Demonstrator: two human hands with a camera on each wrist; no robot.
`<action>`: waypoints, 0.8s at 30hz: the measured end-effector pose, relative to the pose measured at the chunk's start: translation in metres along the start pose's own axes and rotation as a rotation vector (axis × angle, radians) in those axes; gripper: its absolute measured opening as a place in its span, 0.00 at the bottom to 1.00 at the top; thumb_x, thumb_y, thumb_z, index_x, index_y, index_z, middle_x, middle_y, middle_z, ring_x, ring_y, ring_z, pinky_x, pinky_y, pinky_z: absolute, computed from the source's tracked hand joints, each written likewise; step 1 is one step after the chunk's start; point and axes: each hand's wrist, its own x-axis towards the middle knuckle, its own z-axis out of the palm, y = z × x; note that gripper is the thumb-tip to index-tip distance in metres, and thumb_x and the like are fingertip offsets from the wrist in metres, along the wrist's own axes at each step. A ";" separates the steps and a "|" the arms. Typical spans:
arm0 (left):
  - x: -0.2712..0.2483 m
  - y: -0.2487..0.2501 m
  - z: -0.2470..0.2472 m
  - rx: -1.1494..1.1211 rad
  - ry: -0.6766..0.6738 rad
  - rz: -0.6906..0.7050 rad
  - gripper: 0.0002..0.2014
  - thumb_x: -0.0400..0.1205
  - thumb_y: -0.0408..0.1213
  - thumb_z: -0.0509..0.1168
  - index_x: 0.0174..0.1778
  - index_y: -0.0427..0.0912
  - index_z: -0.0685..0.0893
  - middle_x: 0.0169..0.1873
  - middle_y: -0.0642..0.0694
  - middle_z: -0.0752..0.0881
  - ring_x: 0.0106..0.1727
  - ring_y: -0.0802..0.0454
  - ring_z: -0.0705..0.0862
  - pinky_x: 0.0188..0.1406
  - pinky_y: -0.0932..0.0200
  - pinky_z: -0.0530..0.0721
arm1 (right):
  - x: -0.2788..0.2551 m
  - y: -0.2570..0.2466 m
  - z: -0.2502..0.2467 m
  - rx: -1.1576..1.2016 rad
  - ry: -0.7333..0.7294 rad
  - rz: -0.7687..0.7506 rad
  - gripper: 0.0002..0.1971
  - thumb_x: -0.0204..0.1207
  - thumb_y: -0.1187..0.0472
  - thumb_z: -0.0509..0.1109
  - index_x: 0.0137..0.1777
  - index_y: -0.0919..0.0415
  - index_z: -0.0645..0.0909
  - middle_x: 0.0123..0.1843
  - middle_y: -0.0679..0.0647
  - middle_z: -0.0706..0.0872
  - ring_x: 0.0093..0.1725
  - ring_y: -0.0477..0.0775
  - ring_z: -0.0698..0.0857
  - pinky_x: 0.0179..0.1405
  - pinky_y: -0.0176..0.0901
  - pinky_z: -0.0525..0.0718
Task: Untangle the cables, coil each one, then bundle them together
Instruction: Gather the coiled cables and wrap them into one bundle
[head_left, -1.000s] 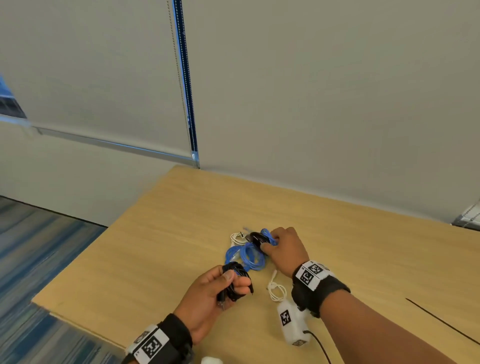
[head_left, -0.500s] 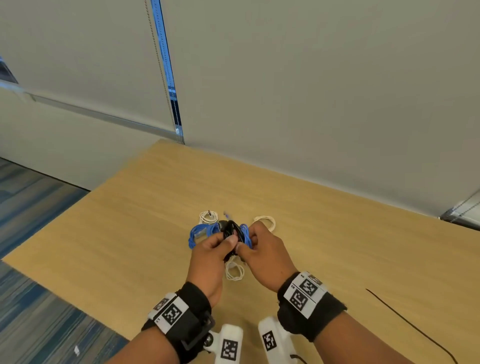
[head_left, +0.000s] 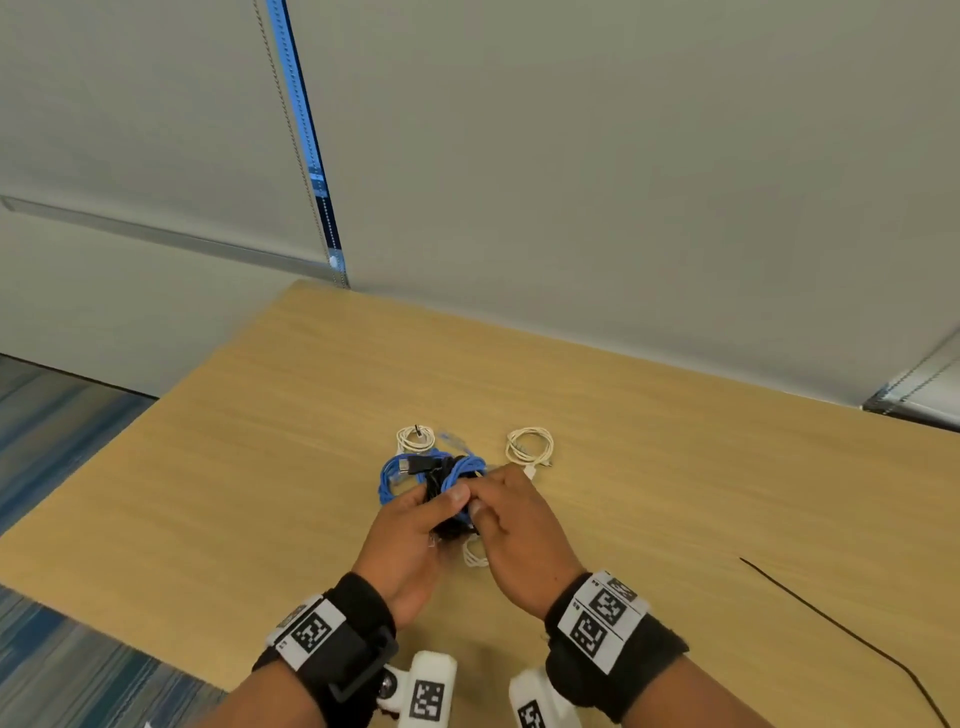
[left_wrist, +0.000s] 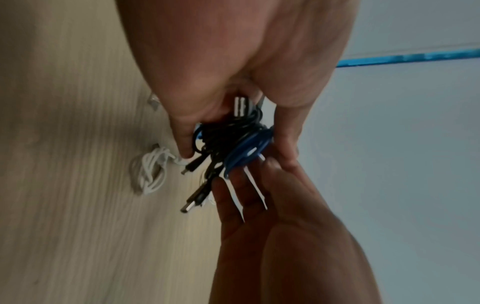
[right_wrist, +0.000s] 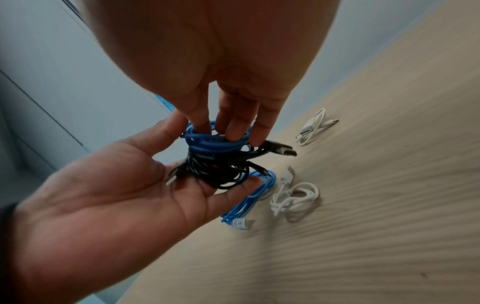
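Over the middle of the wooden table (head_left: 675, 467) my two hands meet on a stacked bundle: a blue cable coil (head_left: 462, 475) on a black cable coil (head_left: 441, 480). My left hand (head_left: 447, 499) grips the bundle, thumb on top and fingers beneath (right_wrist: 249, 183). My right hand (head_left: 480, 506) pinches the blue coil (right_wrist: 215, 142) with its fingertips. Black plugs (left_wrist: 194, 201) stick out of the bundle. Part of the blue cable (right_wrist: 249, 199) hangs down to the table. Three white coils lie on the table: one far left (head_left: 415, 439), one far right (head_left: 530, 447), one between my wrists (head_left: 475, 556).
A thin black wire (head_left: 841, 629) runs across the table at the right. The table's left edge (head_left: 130, 447) drops to a striped carpet. A grey wall stands just behind the table's far edge.
My left hand brought the black coil over to the blue coil under my right hand. Both hands now hold the two coils stacked together, nearer to me.
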 end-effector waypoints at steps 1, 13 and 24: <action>0.002 0.001 -0.004 -0.015 -0.018 -0.016 0.14 0.78 0.34 0.72 0.58 0.34 0.91 0.55 0.33 0.92 0.53 0.43 0.92 0.48 0.53 0.90 | 0.000 -0.001 0.002 0.017 -0.008 0.012 0.14 0.87 0.67 0.58 0.58 0.54 0.85 0.51 0.48 0.74 0.50 0.30 0.72 0.50 0.20 0.69; 0.006 0.009 -0.034 0.034 0.117 -0.019 0.04 0.80 0.27 0.72 0.48 0.37 0.91 0.35 0.43 0.87 0.39 0.49 0.89 0.49 0.48 0.84 | 0.045 0.058 -0.022 0.122 0.232 0.411 0.13 0.85 0.66 0.61 0.53 0.55 0.88 0.45 0.50 0.88 0.34 0.42 0.86 0.37 0.28 0.80; -0.001 0.022 -0.036 0.014 0.164 0.049 0.05 0.77 0.33 0.75 0.46 0.38 0.93 0.37 0.40 0.88 0.40 0.50 0.88 0.56 0.43 0.85 | 0.066 0.098 -0.018 -0.546 -0.113 0.475 0.21 0.81 0.50 0.69 0.72 0.52 0.76 0.64 0.58 0.75 0.60 0.64 0.82 0.60 0.50 0.83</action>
